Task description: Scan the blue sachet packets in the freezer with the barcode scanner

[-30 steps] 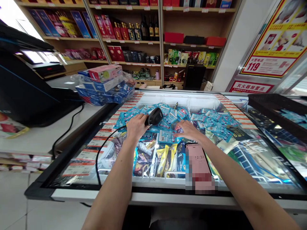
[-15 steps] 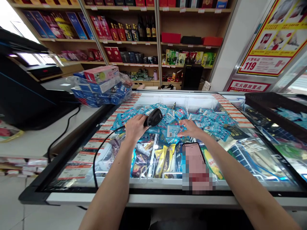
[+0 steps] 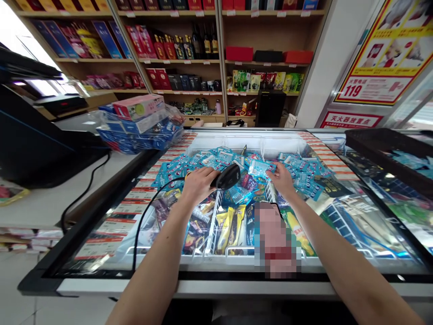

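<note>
R hand pinches one blue packet by its right-hand edge, thumb vs. fingers; packet's held over the glass top, just L of that hand; L hand is wrapped round the handle of a blk scanner, scanner head pointing R twd. packet, the two near but apart; blk cable runs from L hand down to the freezer's front rim; loose pile of similar packets on glass beyond L hand, w/ another pile by R hand; phone, partly pixelated, lies on glass betw. forearms; under glass, yellow wrappers etc. in wire baskets; farther out: plastic-wrapped boxes at L, dark tray w/ more blue packs at R, stocked shelves at back, poster reading 119 back R.
</note>
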The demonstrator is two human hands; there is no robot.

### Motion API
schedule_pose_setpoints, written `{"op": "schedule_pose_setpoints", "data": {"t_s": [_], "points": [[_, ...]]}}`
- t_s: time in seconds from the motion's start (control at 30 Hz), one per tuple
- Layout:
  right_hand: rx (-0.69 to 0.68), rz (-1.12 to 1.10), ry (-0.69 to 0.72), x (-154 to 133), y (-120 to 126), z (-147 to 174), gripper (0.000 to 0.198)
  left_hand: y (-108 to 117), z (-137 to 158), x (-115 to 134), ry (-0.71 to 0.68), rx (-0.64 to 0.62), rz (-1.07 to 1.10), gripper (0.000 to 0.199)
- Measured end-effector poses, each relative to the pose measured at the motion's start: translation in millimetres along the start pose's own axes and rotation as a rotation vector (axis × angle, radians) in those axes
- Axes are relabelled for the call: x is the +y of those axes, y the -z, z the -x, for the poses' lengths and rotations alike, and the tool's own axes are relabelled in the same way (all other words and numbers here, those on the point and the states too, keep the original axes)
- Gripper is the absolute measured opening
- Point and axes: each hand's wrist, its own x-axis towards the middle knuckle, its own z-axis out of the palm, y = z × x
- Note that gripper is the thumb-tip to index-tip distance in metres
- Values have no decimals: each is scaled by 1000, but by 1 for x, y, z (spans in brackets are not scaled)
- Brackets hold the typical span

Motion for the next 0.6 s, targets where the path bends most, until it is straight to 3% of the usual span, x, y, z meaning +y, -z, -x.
{"op": "schedule_pose_setpoints", "data": {"t_s": [0.37, 0.6], "points": [[58, 46, 42, -3, -2, -1, 32, -4, -12, 25, -71, -51, 5, 37], [34, -39, 23, 0, -2, -2, 31, -3, -14, 31, -52, -64, -1, 39]]}}
